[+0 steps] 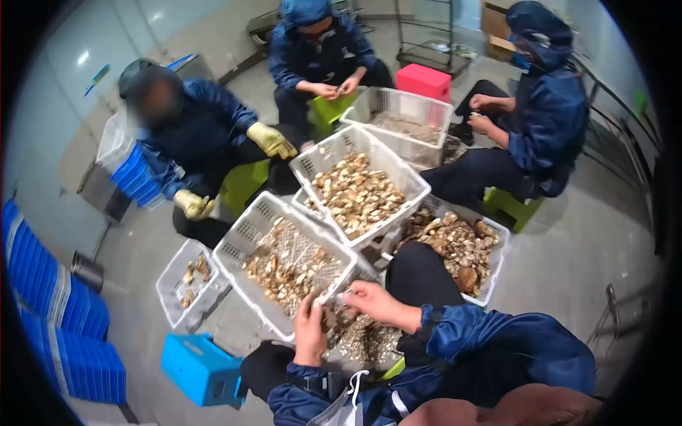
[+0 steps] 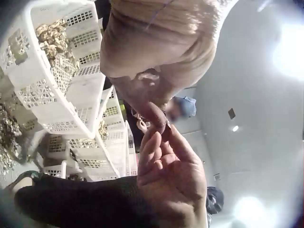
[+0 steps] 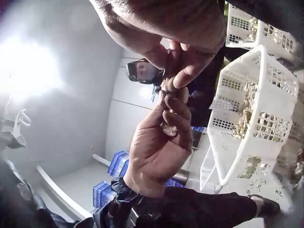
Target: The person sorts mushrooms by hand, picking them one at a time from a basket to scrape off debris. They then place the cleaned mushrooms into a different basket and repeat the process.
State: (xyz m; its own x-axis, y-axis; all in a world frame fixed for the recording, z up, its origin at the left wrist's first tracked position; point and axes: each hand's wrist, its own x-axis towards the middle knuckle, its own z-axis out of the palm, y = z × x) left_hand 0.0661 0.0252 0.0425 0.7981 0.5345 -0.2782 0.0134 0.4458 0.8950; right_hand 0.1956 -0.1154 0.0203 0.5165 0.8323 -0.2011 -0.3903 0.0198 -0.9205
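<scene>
L. hand [image 1: 310, 332]: fingers curled round a small mushroom piece [image 3: 167, 86]. R. hand [image 1: 380, 302], at approx. 2 o'clock of the L., pinches the same piece w/ its fingertips; whether they hide a blade, cannot tell. Piece sits betw. the two hands, by the 4 o'clock edge of the nearest white perforated crate [image 1: 250, 226], part-filled w/ pale mushroom bits.

Technique (judged): grip light but steady in L., as flesh may crumble; R. fingertips best kept close to L. for small, controlled strokes; turn piece rather than wrists; stay above a crate so loose bits don't scatter.

Beyond, dirs. from the hands: trimmings heap [image 1: 366, 341], 5 o'clock; blue step stool [image 1: 199, 369], 8 o'clock; smaller white crate [image 1: 170, 277] w/ a few mushrooms, approx. 9–10 o'clock; fuller mushroom crate [image 1: 320, 153], 12 o'clock; crate of browner mushrooms [image 1: 496, 273], 2 o'clock.

Farthest: three seated workers in blue jackets, approx. 11, 12 & 1–2 o'clock, the first w/ yellow gloves [image 1: 272, 140]; red box [image 1: 424, 82], 1 o'clock.
</scene>
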